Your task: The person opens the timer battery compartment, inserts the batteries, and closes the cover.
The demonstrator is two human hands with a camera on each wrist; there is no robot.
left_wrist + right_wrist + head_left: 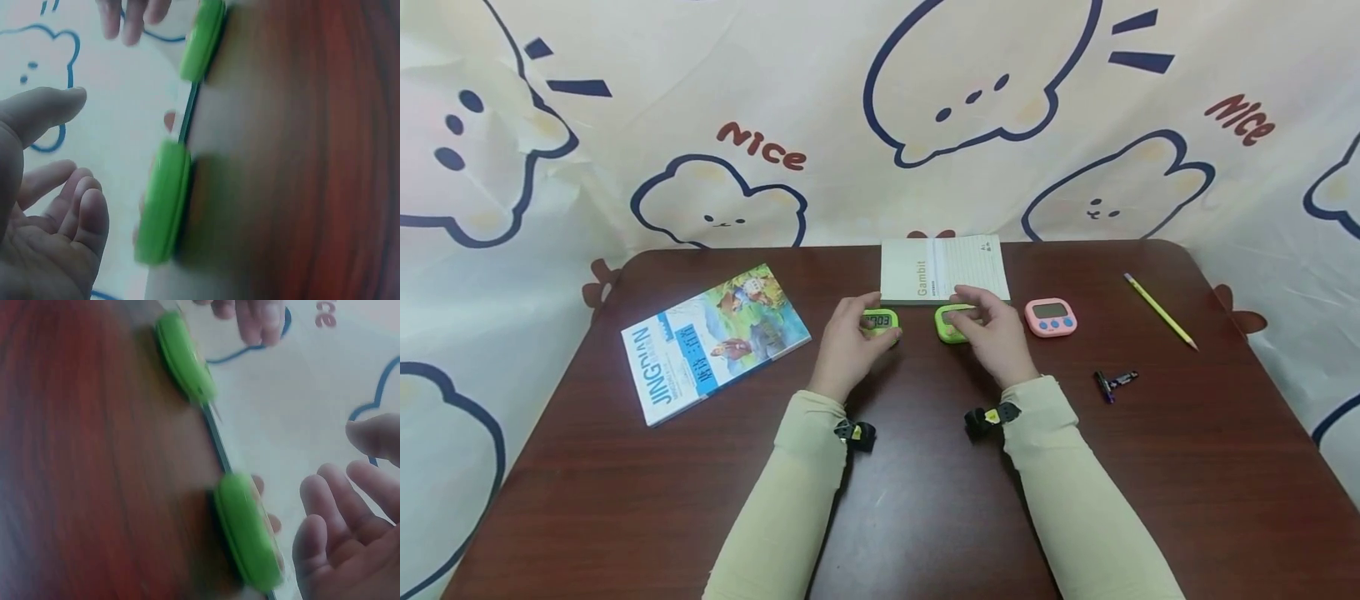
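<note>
Two green digital timers lie on the table in front of a pale notebook. Over the left timer, whose display shows digits, hovers my left hand. Its thumb and fingers are apart with nothing between them; the left wrist view shows a gap between this hand and the green timer. My right hand is above the right timer and partly hides it. In the right wrist view, the fingers are loosely bent, apart from the green timer. Both wrists wear small black cameras.
A pink timer lies right of my right hand, with a small dark T-shaped item and a yellow pencil farther right. The notebook is at the table's back edge. A colourful book lies at the left.
</note>
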